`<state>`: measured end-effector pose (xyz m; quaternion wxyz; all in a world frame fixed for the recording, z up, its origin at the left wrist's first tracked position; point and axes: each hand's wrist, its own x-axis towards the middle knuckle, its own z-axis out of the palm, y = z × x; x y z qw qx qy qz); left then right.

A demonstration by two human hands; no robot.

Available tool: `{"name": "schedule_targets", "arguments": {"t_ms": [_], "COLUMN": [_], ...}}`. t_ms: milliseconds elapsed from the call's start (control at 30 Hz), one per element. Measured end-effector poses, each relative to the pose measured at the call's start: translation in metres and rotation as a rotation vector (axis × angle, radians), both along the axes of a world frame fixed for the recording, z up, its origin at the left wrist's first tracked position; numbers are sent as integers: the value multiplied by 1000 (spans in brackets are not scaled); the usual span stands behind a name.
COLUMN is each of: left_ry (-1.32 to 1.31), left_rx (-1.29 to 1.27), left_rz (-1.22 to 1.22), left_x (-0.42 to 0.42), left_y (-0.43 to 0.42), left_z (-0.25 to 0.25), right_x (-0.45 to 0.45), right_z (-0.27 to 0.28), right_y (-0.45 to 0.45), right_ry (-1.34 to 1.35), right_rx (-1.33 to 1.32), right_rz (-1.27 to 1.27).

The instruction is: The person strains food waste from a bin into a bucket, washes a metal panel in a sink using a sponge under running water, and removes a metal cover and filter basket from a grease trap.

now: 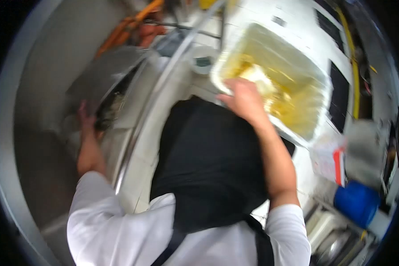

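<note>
Right hand [247, 98]: at the near-left rim of the lined bin [317, 84], upper right of the frame; fingers bent, thumb apart from them, any grip lost in blur.
Pale piece [258, 76]: in the bin, just beyond the right hand's fingers, toward the bin's far side; much nearer to the right hand than to the left; contact impossible to tell.
Yellow scraps [280, 104]: around and below the pale piece, against the liner.
Bin's long axis: slanting from upper left to lower right, across the line of the right forearm.
Left hand [88, 117]: left of the frame, beside the near end of the long metal container [133, 95]; fingers seemingly extended, closure impossible to tell.
Container's long axis: slanting up to the right, dark clumps [115, 108] inside.
Metal surface [40, 164]: along the left edge.
Room: white tiled floor [248, 11]; blue tub [357, 202] at lower right.
</note>
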<state>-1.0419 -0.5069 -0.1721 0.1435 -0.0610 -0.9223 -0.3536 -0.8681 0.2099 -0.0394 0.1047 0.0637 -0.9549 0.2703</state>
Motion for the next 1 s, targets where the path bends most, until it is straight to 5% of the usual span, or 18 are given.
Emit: {"name": "schedule_targets", "arguments": {"t_ms": [67,133,333,567,600,667,767,867,1000], "left_ry": [176,-18,289,-22,46,-129,-174,-214,-195], "left_rx": [-109,231,-128,44,150,1647,1683,1650,1565], "left_rz": [-81,18,53,401,376,557,429,444,565], "left_x": [2,-20,-35,36,29,39,61,82,94], "left_y": [19,15,39,177,158,192,195,232,249], "left_z": [1,3,25,111,86,123,127,159,189], "right_x": [3,6,-6,-30,-30,-20,-6,27,19], "right_z": [-3,10,36,29,32,43,64,92,-34], "right_y": [3,1,26,139,144,140,92,0,-91], "right_ry": [-78,-103,-333,-448,-431,-388,-173,-419,-500], "right_rx": [54,79,-79,-27,-90,-215,-528,-724,-743], "right_rz": [-22,-54,-64,-234,-247,-281,-246,-24,16]}}
